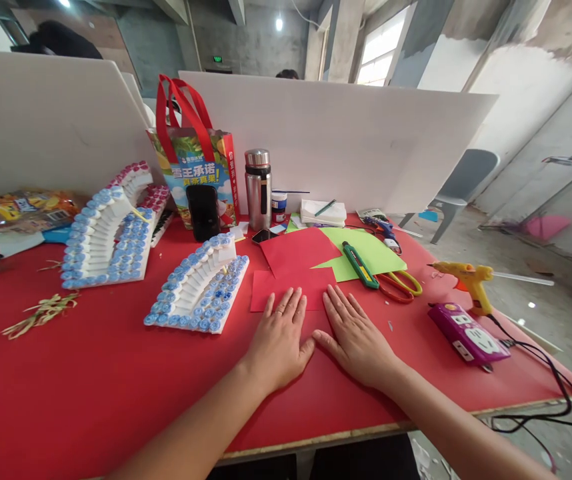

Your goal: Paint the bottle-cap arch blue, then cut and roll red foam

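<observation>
Forearms [206, 407] come in from bottom edge. L hand [280, 340] & R hand [359, 337] both flat, palms down, fingers straight & a bit spread, thumbs touching or v. close; nothing gripped. Fingers lie over red sheet [306, 280], flat on red tabletop [91, 367]. Just beyond: 2nd red sheet [299, 250], then lime sheet [371, 243] w/ green cutter [360, 265] partly on it. To L, blue/white panel [206, 307]; far R, yellow glue gun [473, 283] nr. purple box [461, 330].

Left hand [280, 341] and right hand [359, 339], both flat, backs upward, fingers [292, 305] extended, thumb tips [311, 345] meeting or nearly so; bare forearms [191, 423] converge from lower left and right.
</observation>
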### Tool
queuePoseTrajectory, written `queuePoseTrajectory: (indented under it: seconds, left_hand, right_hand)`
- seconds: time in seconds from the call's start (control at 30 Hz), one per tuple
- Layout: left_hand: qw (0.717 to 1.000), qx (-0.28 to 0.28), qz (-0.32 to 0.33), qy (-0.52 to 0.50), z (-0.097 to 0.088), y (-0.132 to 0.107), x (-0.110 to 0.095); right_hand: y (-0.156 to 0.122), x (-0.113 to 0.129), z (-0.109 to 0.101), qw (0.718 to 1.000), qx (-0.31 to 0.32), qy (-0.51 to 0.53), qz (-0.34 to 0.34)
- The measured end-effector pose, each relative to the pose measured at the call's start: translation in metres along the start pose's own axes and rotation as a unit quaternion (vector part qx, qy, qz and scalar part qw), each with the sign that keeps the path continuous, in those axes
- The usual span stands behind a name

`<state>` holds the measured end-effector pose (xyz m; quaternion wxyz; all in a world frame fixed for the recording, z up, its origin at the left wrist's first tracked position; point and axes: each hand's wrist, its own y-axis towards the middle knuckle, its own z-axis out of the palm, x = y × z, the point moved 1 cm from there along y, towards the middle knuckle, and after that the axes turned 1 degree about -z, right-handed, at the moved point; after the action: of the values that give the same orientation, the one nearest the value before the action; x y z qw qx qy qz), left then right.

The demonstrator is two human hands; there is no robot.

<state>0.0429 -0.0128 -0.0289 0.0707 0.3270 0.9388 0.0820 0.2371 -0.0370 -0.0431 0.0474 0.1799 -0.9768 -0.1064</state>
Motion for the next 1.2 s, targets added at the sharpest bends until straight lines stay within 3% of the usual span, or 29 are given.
queuePoseTrajectory:
  seconds: [0.33, 0.5, 0.87, 1.2]
  left_hand:
    - [0.994, -0.058, -0.071, 0.058, 0.0, -0.035, 0.025]
    - [0.993, -0.077, -0.066, 0.062, -0.002, -0.034, 0.025]
    - [0.997, -0.05, -0.028, 0.042, -0.006, -0.035, 0.025]
    - [0.997, -0.063, -0.026, 0.044, -0.003, -0.037, 0.023]
  right_hand:
    - [0.001, 0.002, -0.002, 0.999, 0.016, 0.026, 0.02]
    - [0.001, 0.001, -0.003, 0.999, 0.027, 0.023, 0.023]
    - [0.002, 0.001, -0.006, 0.998, 0.032, 0.04, 0.033]
    - [-0.001, -0.002, 0.001, 0.998, 0.013, 0.039, 0.038]
